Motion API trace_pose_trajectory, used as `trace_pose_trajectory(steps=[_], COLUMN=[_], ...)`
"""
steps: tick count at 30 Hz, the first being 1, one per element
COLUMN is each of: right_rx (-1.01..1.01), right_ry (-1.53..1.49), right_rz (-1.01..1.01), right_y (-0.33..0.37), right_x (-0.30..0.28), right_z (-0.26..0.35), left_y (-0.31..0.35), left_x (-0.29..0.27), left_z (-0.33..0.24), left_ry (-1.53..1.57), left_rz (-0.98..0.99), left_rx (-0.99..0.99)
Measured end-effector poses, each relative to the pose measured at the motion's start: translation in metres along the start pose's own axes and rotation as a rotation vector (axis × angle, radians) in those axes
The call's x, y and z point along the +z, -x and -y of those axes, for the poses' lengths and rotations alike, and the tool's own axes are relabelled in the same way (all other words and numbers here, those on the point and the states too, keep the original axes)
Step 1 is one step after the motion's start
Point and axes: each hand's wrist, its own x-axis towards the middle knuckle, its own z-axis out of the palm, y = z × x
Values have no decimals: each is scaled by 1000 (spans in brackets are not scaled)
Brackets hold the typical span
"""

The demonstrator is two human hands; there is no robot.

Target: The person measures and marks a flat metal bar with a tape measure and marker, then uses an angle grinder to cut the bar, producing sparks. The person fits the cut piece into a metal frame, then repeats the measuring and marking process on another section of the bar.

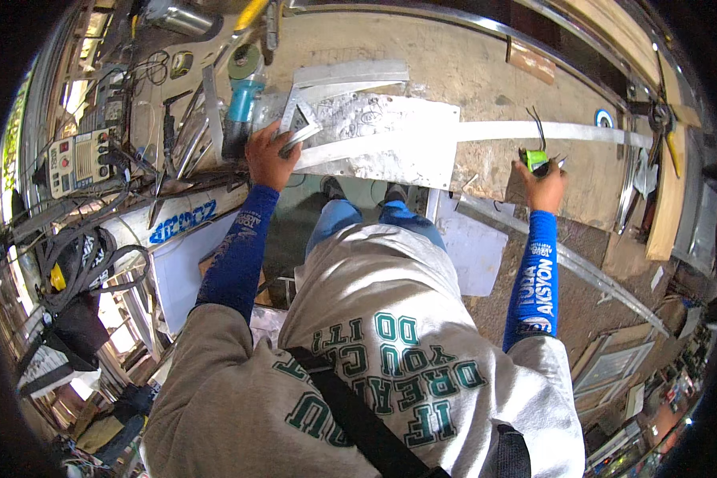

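A long flat metal strip [534, 131] lies across the bench, running over a scuffed metal plate [422, 163]. My left hand [269, 159] is at the strip's left end, its fingers closed on a small silver triangular square [309, 127] that rests by the strip. My right hand [543, 190] hovers at the bench's near side, right of the plate, wrapped around a green tape measure [537, 158]. A thin pointed item sticks out beside that hand; its kind is unclear. Thin dark wires [535, 123] stand just beyond the tape measure.
Left of the plate lies a teal angle grinder [244, 99] with a disc. A welding machine [80, 162] and cables sit farther left. Metal offcuts [350, 73] lie behind the plate. At the right are a blue-and-white roll [604, 119] and a wooden beam [663, 191].
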Motion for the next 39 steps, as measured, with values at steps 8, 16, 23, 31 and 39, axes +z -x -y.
trace_pose_trajectory(steps=[8, 16, 23, 31, 39], right_rx=[-242, -605, -284, -437, -642], right_ry=[-381, -1046, -1920, -1720, -1621], right_rz=[16, 586, 816, 751, 779], right_y=[34, 112, 113, 120, 94], right_x=[-9, -86, -124, -123, -110], right_z=[92, 287, 337, 371, 375], left_y=[-29, -10, -25, -41, -40], left_x=[-34, -76, -146, -161, -179], left_z=[-94, -156, -186, -213, -193], left_ry=[632, 2097, 1977, 1309, 1786], left_rz=[62, 88, 231, -252, -328], left_rx=[-438, -1086, -781, -673, -888])
